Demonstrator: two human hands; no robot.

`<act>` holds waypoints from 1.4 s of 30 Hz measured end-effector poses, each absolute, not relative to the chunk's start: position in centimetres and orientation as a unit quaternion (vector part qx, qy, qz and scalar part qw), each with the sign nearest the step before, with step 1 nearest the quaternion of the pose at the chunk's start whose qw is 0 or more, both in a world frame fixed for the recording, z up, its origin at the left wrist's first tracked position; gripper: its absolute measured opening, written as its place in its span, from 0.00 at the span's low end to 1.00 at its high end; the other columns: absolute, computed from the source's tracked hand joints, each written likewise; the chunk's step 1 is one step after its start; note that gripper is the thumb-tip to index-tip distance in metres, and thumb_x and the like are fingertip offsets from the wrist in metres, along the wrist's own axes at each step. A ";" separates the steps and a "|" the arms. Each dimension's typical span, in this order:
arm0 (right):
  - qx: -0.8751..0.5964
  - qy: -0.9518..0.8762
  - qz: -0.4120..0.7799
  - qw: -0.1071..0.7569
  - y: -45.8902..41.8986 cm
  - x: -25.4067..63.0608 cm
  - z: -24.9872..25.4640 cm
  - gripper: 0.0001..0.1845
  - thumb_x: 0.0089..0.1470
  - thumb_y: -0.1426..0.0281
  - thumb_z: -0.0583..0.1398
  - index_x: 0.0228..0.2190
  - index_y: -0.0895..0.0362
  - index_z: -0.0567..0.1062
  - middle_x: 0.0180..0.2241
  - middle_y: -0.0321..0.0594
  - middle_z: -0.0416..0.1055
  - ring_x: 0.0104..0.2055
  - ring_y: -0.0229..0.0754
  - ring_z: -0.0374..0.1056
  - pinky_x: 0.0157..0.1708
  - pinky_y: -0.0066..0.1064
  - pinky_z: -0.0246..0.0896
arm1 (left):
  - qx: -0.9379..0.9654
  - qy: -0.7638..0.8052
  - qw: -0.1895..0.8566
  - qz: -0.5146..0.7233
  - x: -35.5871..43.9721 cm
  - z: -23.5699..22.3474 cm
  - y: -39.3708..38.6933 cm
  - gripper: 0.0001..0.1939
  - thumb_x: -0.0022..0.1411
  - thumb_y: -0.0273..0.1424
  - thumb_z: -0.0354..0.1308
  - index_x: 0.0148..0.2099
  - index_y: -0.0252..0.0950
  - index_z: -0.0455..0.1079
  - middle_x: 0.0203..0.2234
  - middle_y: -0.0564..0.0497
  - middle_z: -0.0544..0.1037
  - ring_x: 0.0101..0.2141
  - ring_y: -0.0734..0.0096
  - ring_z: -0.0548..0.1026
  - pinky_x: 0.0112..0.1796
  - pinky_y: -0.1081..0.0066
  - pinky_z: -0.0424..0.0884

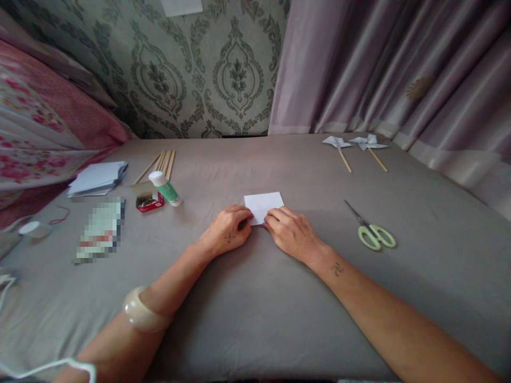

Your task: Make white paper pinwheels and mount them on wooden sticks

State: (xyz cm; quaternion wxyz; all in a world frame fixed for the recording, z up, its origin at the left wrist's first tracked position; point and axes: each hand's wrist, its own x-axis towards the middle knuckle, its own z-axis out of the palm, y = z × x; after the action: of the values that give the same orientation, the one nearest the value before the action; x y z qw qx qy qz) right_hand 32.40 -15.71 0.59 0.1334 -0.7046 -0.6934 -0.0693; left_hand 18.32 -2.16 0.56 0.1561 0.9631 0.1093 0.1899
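A small white sheet of paper [263, 204] lies on the grey cloth surface in front of me. At its lower left corner my left hand [230, 227] is closed, fingers curled over the paper's edge. My right hand [293, 231] grips the lower right edge in the same way, its fingertips bent over the paper. The thumbs and the part of the sheet under the fingers are mostly hidden. Nearest to the right hand, a pair of scissors [370, 230] with light green handles lies with its tip pointing away.
Two paper pinwheels [337, 142] on sticks lie at the back right. To the left are a glue stick [167, 190], a red box of small metal pieces [150, 202], several wooden sticks [163, 164], a paper stack [98, 178] and a blurred packet [101, 229]. A white cord [51, 366] runs at lower left.
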 end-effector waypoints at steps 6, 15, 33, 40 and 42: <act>-0.700 -0.694 -0.086 0.148 -15.6 32.5 0.3 0.12 0.59 0.76 0.52 0.32 0.58 0.75 0.34 0.45 0.71 0.38 0.44 0.64 0.37 0.33 0.58 | 0.960 0.111 0.171 0.193 18.2 0.3 -2.2 0.15 0.52 0.23 0.54 0.43 0.35 0.73 0.40 0.45 0.77 0.42 0.64 0.73 0.45 0.65 0.71; -0.717 -0.666 -0.074 0.194 -16.6 31.6 0.8 0.10 0.58 0.73 0.55 0.30 0.56 0.76 0.32 0.42 0.71 0.38 0.42 0.66 0.34 0.30 0.58 | 0.958 0.085 0.170 0.217 17.8 0.5 -2.9 0.08 0.61 0.30 0.54 0.36 0.36 0.74 0.33 0.47 0.77 0.37 0.66 0.73 0.40 0.68 0.70; -0.788 -0.550 0.060 0.271 -16.1 31.0 0.5 0.10 0.55 0.71 0.57 0.24 0.56 0.74 0.29 0.40 0.74 0.31 0.39 0.68 0.30 0.28 0.54 | 0.890 0.258 0.340 0.160 18.3 1.7 -4.7 0.08 0.57 0.28 0.56 0.32 0.34 0.77 0.30 0.48 0.76 0.32 0.71 0.73 0.33 0.74 0.68; -0.807 -0.505 0.095 0.292 -15.5 31.3 0.6 0.10 0.54 0.68 0.57 0.25 0.57 0.76 0.28 0.42 0.75 0.29 0.40 0.68 0.30 0.29 0.55 | 0.868 0.331 0.333 0.160 18.9 1.6 -5.0 0.09 0.56 0.32 0.58 0.31 0.34 0.78 0.30 0.48 0.75 0.31 0.71 0.72 0.35 0.71 0.68; -0.811 -0.496 0.101 0.293 -15.3 31.3 0.6 0.10 0.53 0.68 0.57 0.25 0.57 0.76 0.27 0.41 0.76 0.28 0.39 0.69 0.29 0.29 0.55 | 0.863 0.347 0.326 0.166 19.0 1.5 -5.1 0.10 0.56 0.33 0.58 0.30 0.34 0.78 0.30 0.48 0.74 0.31 0.71 0.71 0.36 0.70 0.68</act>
State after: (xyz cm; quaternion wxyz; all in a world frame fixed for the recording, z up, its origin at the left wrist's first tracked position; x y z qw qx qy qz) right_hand 31.25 -15.34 0.59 0.2934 -0.8111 -0.4957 0.1011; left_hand 19.04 -5.12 1.46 0.3264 0.8633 0.3474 0.1657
